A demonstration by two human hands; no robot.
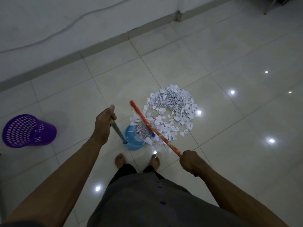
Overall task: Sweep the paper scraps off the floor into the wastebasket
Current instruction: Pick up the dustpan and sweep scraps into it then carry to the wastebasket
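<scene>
Left hand (105, 123) is wrapped round the grey dustpan handle (118, 130); right hand (191, 162) is closed tight round the low end of the orange broom handle (164, 139). Blue dustpan (131, 143) is set on the floor (229, 120) just in front of the bare feet (120, 160), with some scraps already in it. The broom head cannot be made out; the stick's far end is blurred.

The paper scraps (173, 102) are heaped in a rough ring to the right of and beyond the pan, the near edge touching its lip. Most of the pile is not yet collected.

Risks:
- Light scraps are likely to be scattered by a fast stroke or pushed past the pan's sides.
- The pan may be shoved back if it is not held down, so scraps get pushed under the lip.
- An overfilled pan could be spilled on the carry, since the purple wastebasket (27, 130) is well apart on the left.
- Loose pieces near the feet may be stepped on and dragged.

Around: skirting (105, 45) runs along the wall, and a cable (49, 36) is draped on the wall above. Nothing is seen lying between pan and basket. The basket seems upright, mouth towards the camera.
</scene>
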